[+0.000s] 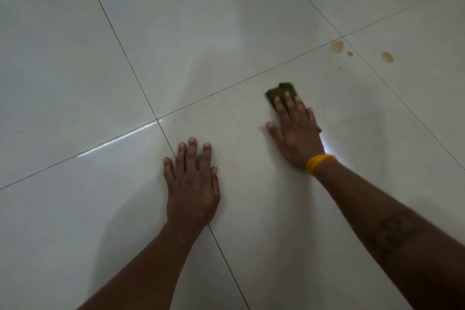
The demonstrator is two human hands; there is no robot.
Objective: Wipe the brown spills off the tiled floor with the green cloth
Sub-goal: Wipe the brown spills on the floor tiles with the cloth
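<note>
My right hand [295, 131], with a yellow band at the wrist, presses flat on the green cloth [280, 90], which lies on the pale tiled floor [226, 33]; most of the cloth is hidden under the palm and fingers. Brown spills sit beyond it to the upper right: a larger one [337, 46] at a tile joint, a second [387, 57] further right, and small drops [350, 53] between them. My left hand [192, 181] rests flat on the floor with fingers spread, holding nothing.
Dark grout lines [120, 43] cross the glossy tiles. A bright light reflection streaks the floor at left [118, 138], and another glows beside my right wrist [327, 146]. A faint brownish smear tints the tile around the cloth.
</note>
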